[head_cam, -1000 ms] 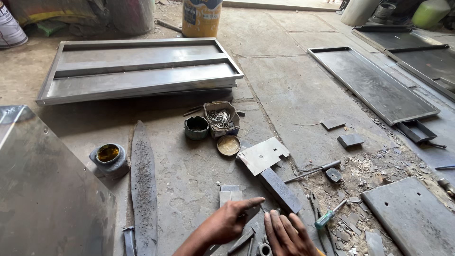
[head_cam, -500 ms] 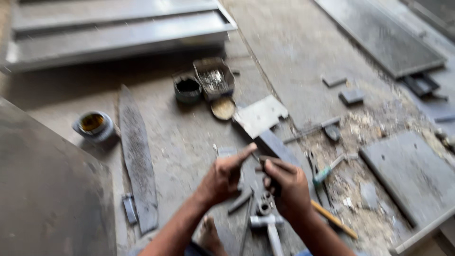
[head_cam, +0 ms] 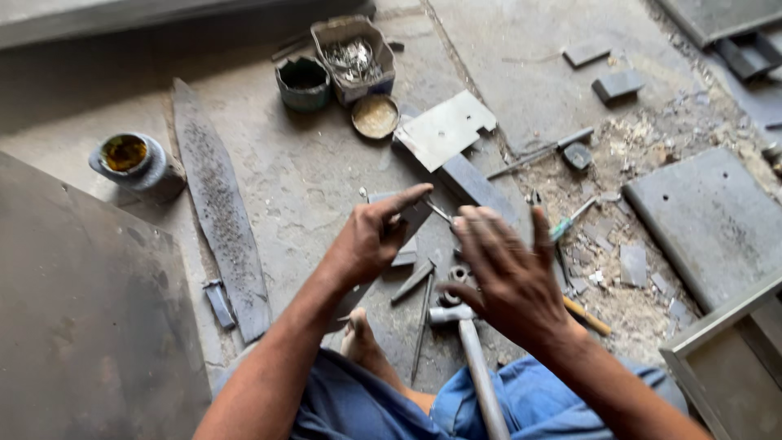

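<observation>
1. Head view, the only one here: the left hand [head_cam: 371,240] is pinched shut on a thin metal pin [head_cam: 437,212], thumb and forefinger closed near its end, just over a small grey metal plate [head_cam: 407,224] on the concrete floor [head_cam: 309,175]. That grip looks fine; a pin this thin is probably best kept held close to the tip so it doesn't wobble.
2. The right hand [head_cam: 509,273] is spread wide open, fingers fanned, nothing held, hovering just beside the pin. If it's meant to steady things, a light fingertip touch would likely be enough.
3. A hammer [head_cam: 468,342] lies right under the right hand, head near a small ring-shaped nut [head_cam: 459,274], handle running back over the blue trousers [head_cam: 529,403]. It's within easy reach.
4. Loose bits are scattered close by: a chisel-like piece [head_cam: 413,281] and a green-handled tool [head_cam: 570,220]. Small parts could get knocked into the rubble [head_cam: 627,244] on the right, so slow moves are probably wise.
5. Further off: a tray of screws [head_cam: 354,57], a dark tin [head_cam: 304,81] and a round lid [head_cam: 375,116].
</observation>
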